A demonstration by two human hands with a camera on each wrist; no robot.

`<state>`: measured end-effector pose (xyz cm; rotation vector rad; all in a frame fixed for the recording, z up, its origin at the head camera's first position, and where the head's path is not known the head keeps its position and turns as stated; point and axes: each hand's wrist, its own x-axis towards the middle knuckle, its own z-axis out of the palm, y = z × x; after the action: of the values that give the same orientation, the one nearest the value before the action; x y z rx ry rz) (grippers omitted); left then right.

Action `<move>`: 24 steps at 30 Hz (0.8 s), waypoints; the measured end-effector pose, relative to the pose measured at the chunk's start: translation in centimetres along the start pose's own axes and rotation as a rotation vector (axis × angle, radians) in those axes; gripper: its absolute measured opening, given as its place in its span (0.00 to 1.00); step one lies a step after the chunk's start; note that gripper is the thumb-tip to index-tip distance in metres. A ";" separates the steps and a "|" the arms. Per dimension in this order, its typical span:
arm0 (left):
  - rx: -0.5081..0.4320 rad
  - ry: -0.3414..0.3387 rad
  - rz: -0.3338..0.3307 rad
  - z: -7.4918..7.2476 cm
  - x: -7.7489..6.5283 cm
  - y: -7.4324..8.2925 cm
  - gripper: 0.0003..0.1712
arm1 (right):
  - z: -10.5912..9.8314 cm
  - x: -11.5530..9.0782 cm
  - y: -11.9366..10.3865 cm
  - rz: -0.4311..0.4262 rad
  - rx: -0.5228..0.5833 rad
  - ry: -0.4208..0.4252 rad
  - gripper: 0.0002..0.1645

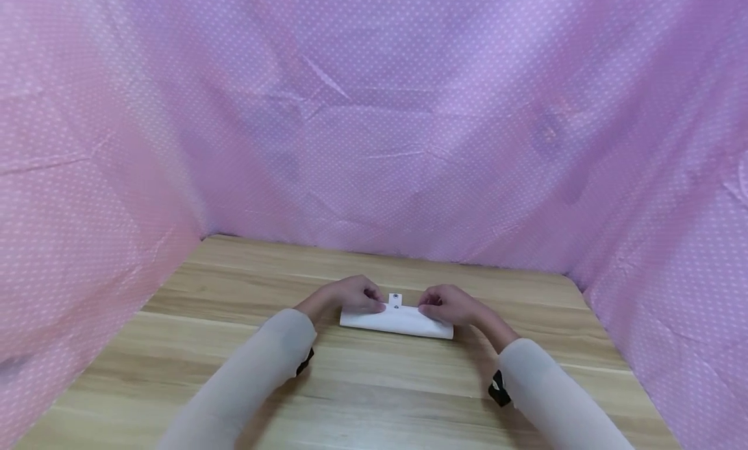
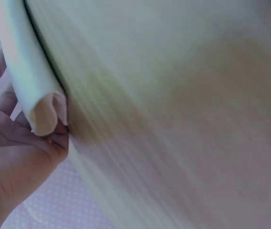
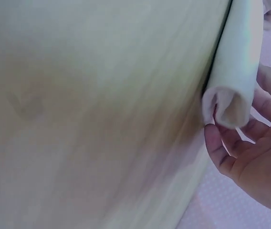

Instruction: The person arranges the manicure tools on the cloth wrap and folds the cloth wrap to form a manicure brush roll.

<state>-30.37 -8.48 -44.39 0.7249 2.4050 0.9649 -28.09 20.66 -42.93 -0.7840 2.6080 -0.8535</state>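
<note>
A white sheet rolled into a tube (image 1: 397, 322) lies crosswise on the wooden table. From the middle of its far side a short white strap (image 1: 395, 299) with metal snaps sticks out, pointing away from me. My left hand (image 1: 360, 294) grips the roll's left part, thumb on top and fingers curled behind. On the right part, my right hand (image 1: 448, 304) holds it the same way. The left wrist view shows the roll's open end (image 2: 45, 114) with layers folded inside, fingers beneath it. A similar spiral end (image 3: 227, 109) appears beside the right fingers.
The wooden table (image 1: 374, 385) has a light, striped grain. Pink cloth with white dots (image 1: 374, 164) hangs behind the table and along both sides. Black bands (image 1: 499, 389) are worn near both wrists, by the pale sleeves.
</note>
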 end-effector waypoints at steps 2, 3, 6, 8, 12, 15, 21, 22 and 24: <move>-0.003 -0.006 0.014 0.0 0.3 0.2 0.08 | 0.2 0.8 -0.4 -0.023 -0.012 -0.012 0.09; -0.007 -0.009 0.017 0.0 0.4 0.3 0.07 | 0.3 1.2 -0.7 -0.029 -0.019 -0.018 0.08; -0.015 -0.009 0.010 0.1 0.7 0.4 0.06 | 0.7 2.4 -1.4 -0.054 -0.043 -0.032 0.09; -0.022 -0.004 -0.001 0.2 0.7 0.4 0.05 | 0.9 3.0 -1.8 -0.056 -0.050 -0.030 0.10; -0.019 0.007 0.014 0.2 0.9 0.4 0.05 | 1.1 4.1 -2.1 -0.028 -0.049 -0.010 0.15; -0.009 0.012 0.025 0.2 1.0 0.6 0.05 | 1.2 4.8 -2.1 -0.002 -0.052 -0.006 0.15; 0.000 0.004 0.017 0.1 1.2 0.8 0.06 | 1.5 6.0 -1.6 0.002 -0.029 0.000 0.10; -0.004 0.003 0.015 0.1 1.2 0.8 0.06 | 1.6 6.1 -1.6 0.006 -0.022 0.004 0.09; -0.010 0.001 0.016 0.0 1.2 0.7 0.06 | 1.8 6.4 -1.5 0.014 -0.009 0.009 0.07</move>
<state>-31.05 -7.24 -44.14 0.7413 2.3966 0.9831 -31.87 15.11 -44.04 -0.7656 2.6240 -0.8443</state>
